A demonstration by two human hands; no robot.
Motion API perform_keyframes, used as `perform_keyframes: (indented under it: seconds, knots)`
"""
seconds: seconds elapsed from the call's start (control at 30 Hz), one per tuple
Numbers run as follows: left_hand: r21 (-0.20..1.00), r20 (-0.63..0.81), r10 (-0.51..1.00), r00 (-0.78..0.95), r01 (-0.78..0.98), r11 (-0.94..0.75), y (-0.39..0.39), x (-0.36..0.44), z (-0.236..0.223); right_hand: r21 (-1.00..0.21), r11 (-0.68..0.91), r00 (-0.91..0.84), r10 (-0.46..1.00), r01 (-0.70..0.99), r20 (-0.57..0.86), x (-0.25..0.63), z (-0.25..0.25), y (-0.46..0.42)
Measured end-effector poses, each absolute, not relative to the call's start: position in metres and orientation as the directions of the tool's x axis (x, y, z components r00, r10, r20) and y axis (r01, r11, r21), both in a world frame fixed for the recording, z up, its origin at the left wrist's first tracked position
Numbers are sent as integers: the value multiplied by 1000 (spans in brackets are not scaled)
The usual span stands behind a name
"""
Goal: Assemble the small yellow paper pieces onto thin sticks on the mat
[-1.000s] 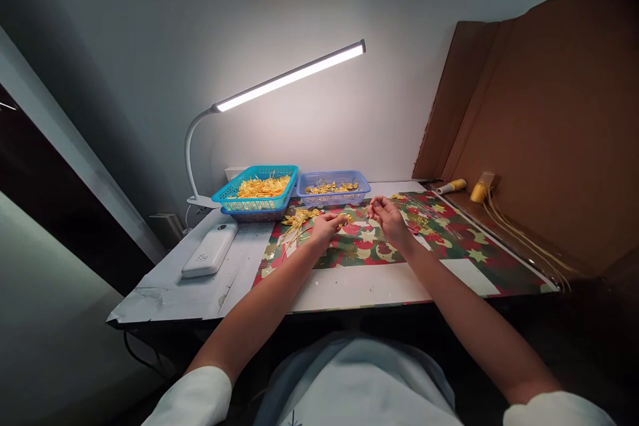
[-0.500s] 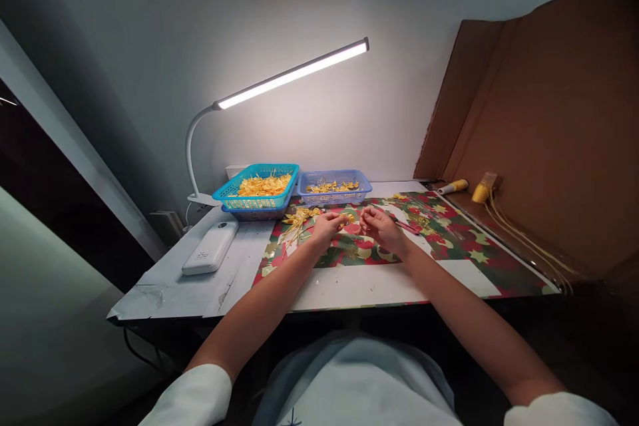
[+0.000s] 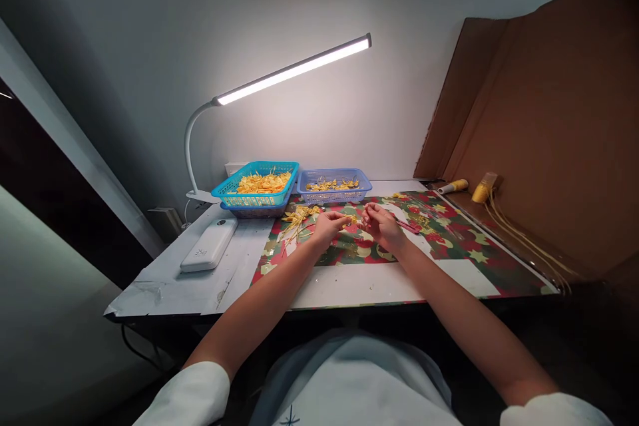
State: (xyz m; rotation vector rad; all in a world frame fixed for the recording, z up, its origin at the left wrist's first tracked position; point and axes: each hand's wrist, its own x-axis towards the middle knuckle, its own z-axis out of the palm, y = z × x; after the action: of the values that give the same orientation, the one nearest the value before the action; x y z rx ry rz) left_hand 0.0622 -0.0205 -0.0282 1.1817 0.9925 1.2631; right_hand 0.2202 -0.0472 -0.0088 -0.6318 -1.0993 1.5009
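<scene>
Over the patterned sheet, my left hand (image 3: 328, 226) pinches a small yellow ribbon-like piece (image 3: 353, 219) that sticks out past its fingertips. Close on its right, my right hand (image 3: 382, 223) has its fingertips pressed together; what they hold, if anything, is too small to make out. Left of my left hand lies a bunch of yellow pieces with long thin stems (image 3: 298, 218). A red-handled tool (image 3: 408, 226), partly hidden, rests just beyond my right hand. Small yellow scraps (image 3: 423, 221) are scattered near it.
A turquoise basket (image 3: 229, 198) of yellow pieces sits stacked at the back left, beside a blue-violet basket (image 3: 333, 197) with more. A white power bank (image 3: 210, 245) lies left, below a lamp (image 3: 294, 70). Cardboard (image 3: 539, 126) stands at right, near yellow thread spools (image 3: 484, 188).
The yellow piece now shows more clearly between my hands, past my left fingertips. My right hand has shifted slightly, still pinched. The view has tilted a little.
</scene>
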Motion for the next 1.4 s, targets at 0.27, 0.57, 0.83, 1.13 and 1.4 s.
perform_keyframes:
  seconds: [0.27,0.57,0.83,1.13,1.4]
  knots:
    - [988,78,995,59,-137,-69,-19,62,-29,-902,118,-160,967,-415,200,224,-12,-44]
    - [988,100,991,87,-125,-89,-19,62,-31,-891,106,-180,962,-441,203,225,-15,-41]
    - [993,84,996,5,-81,-84,-25,61,-22,-906,147,-227,941,-398,252,225,1,-58]
    - [998,-22,999,-36,-57,20,-19,55,-23,-806,520,-77,825,-282,560,262,61,-114]
    - [987,-113,993,34,-115,116,-17,51,-27,-657,743,68,668,-125,742,283,84,-133]
